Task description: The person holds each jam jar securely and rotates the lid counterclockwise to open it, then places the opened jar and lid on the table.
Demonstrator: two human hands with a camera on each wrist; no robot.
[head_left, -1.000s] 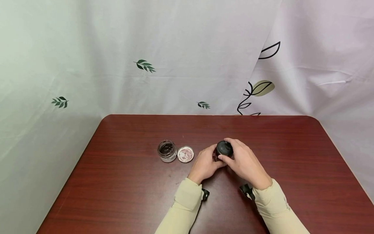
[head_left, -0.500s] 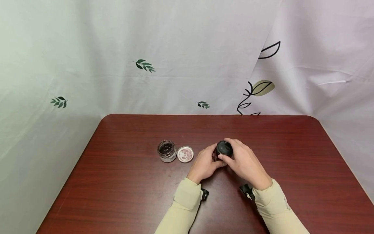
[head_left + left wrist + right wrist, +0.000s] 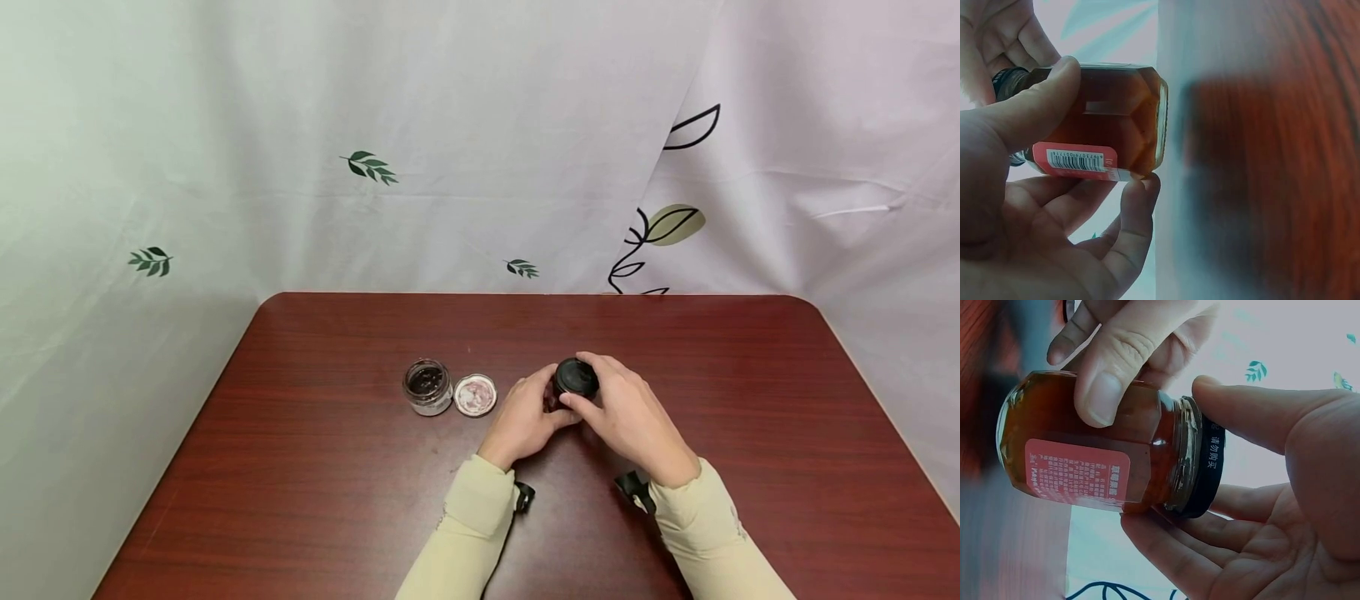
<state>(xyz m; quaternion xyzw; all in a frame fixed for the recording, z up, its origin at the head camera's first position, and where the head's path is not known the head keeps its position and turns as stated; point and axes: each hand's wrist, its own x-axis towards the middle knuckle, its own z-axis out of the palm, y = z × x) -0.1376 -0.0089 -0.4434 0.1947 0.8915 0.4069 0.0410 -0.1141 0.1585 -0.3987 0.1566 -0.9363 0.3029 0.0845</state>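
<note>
In the head view we hold a glass jar [image 3: 1113, 100] upright over the right-of-middle part of the worktop [image 3: 300, 500]. Our left hand [image 3: 521, 421] is curled round the jar's body, and our right hand [image 3: 636, 421] grips its black lid [image 3: 576, 377] from the right. From above, our fingers hide most of the glass; the left wrist view shows its faceted, brownish-red side and a barcode on a red label [image 3: 1044, 156]. Only the right wrist view shows the label's lines of Chinese text, the white characters on the lid's rim and the glass threads below it. We cannot tell whether the jar's base touches the worktop. To the left, seen only from the head, stand an open jar [image 3: 430, 406] with dark contents and, just beside it, an upturned lid [image 3: 476, 395].
</note>
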